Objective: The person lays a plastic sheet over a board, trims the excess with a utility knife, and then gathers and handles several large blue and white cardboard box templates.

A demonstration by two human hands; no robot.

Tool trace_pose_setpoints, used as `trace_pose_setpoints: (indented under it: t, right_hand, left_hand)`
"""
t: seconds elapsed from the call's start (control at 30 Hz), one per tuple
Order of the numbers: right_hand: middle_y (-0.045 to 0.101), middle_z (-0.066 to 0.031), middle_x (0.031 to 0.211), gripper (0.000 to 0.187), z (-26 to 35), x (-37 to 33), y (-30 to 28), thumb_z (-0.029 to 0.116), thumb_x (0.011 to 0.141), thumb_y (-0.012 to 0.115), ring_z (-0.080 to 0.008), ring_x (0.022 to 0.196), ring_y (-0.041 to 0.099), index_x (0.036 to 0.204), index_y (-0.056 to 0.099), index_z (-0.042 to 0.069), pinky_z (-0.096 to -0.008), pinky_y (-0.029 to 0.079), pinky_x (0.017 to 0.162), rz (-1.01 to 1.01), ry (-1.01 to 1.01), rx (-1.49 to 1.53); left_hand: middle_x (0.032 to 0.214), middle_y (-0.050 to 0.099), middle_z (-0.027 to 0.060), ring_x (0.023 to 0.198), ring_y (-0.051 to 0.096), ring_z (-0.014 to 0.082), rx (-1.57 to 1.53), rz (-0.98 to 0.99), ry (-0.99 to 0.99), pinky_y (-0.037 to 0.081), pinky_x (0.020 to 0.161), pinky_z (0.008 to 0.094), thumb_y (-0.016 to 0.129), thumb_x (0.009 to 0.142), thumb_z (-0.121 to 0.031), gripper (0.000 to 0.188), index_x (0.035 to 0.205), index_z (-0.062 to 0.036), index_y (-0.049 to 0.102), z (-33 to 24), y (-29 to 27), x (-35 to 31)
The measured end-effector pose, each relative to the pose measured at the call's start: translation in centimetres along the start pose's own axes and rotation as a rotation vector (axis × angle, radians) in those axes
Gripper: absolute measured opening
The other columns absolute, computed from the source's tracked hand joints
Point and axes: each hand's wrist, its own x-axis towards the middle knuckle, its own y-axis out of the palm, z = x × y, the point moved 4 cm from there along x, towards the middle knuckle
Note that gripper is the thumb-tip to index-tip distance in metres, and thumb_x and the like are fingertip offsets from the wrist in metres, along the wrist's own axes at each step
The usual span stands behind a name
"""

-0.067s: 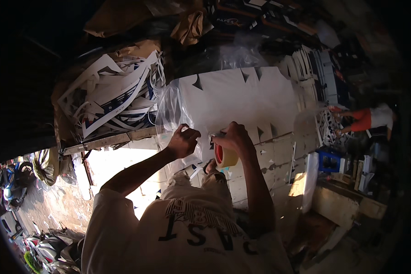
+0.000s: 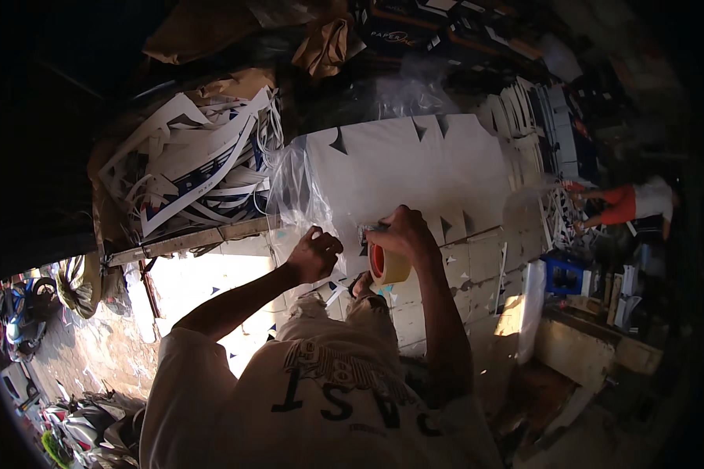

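Observation:
My right hand (image 2: 411, 237) grips a wide roll of yellowish packing tape (image 2: 394, 270) with a red core, which hangs below the fingers. Left of it, my left hand (image 2: 316, 255) is closed, its fingers curled; whether anything is pinched in them is too dark to tell. Just beyond both hands lies a large white bundle (image 2: 414, 168) with several small dark triangular marks along its edges. Clear plastic film (image 2: 293, 187) bunches loosely at the bundle's left end, close to my left hand.
At the left, a wooden-edged bin (image 2: 188, 238) holds tangled white and blue paper offcuts (image 2: 199, 168). Scraps dot the tiled floor (image 2: 469, 293). A blue crate (image 2: 563, 276) stands at the right, near a person in red shorts (image 2: 619, 205). Parked motorbikes (image 2: 86, 422) show at lower left.
My left hand has shifted slightly toward me, its fingers curling in more. My right hand and the tape roll have barely moved.

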Motion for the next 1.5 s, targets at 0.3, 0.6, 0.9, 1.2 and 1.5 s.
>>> trace_pose_setpoints:
  t: [0.3, 0.6, 0.9, 1.2, 1.5]
  right_hand:
    - [0.071, -0.0221, 0.085, 0.046, 2.8, -2.3, -1.0, 0.036, 0.066, 0.078, -0.0336, 0.083, 0.072, 0.098, 0.075, 0.003, -0.0389, 0.055, 0.075, 0.035, -0.055, -0.010]
    - [0.069, -0.0260, 0.097, 0.057, -1.5, -1.2, 5.4, 0.038, 0.062, 0.081, -0.0380, 0.095, 0.068, 0.101, 0.071, -0.002, -0.0439, 0.056, 0.086, -0.025, -0.062, -0.003]
    - [0.069, -0.0244, 0.103, 0.062, -0.5, -0.2, 5.9, 0.038, 0.061, 0.083, -0.0394, 0.101, 0.067, 0.102, 0.064, -0.004, -0.0443, 0.055, 0.089, 0.051, 0.058, -0.001]
    - [0.070, -0.0203, 0.101, 0.058, -1.0, -2.1, 6.0, 0.032, 0.067, 0.082, -0.0344, 0.100, 0.068, 0.111, 0.065, -0.001, -0.0422, 0.054, 0.091, 0.030, -0.074, 0.091]
    - [0.070, -0.0227, 0.095, 0.056, -1.6, -1.0, 6.8, 0.037, 0.065, 0.082, -0.0339, 0.096, 0.069, 0.102, 0.068, -0.004, -0.0426, 0.055, 0.088, -0.083, -0.039, -0.043]
  left_hand:
    - [0.144, 0.049, 0.0133, 0.143, 0.033, 0.0278, 0.095, 0.377, -0.204, 0.012, 0.123, 0.0475, 0.051, 0.092, -0.031, 0.045, 0.130, -0.0084, 0.058, -0.9, 5.9, 2.8]
    - [0.159, 0.025, 0.0161, 0.149, 0.021, 0.0256, 0.169, 0.242, -0.336, 0.016, 0.120, 0.0438, 0.044, 0.100, -0.036, 0.063, 0.149, 0.0010, 0.030, 1.0, 4.1, 0.0]
    - [0.162, 0.016, 0.0142, 0.150, 0.016, 0.0307, 0.006, 0.360, -0.115, 0.013, 0.119, 0.0567, 0.062, 0.084, -0.032, 0.081, 0.152, -0.0059, 0.027, 1.2, 0.8, 6.3]
    - [0.162, 0.022, 0.0046, 0.149, 0.019, 0.0167, 0.181, 0.385, -0.003, 0.006, 0.123, 0.0503, 0.067, 0.081, -0.046, 0.095, 0.156, -0.0119, 0.019, 4.0, 2.6, 2.4]
    - [0.162, 0.020, 0.0074, 0.150, 0.019, 0.0189, 0.030, 0.448, 0.037, 0.006, 0.121, 0.0550, 0.075, 0.068, -0.059, 0.112, 0.156, -0.0165, 0.020, 6.1, 1.5, 5.8]
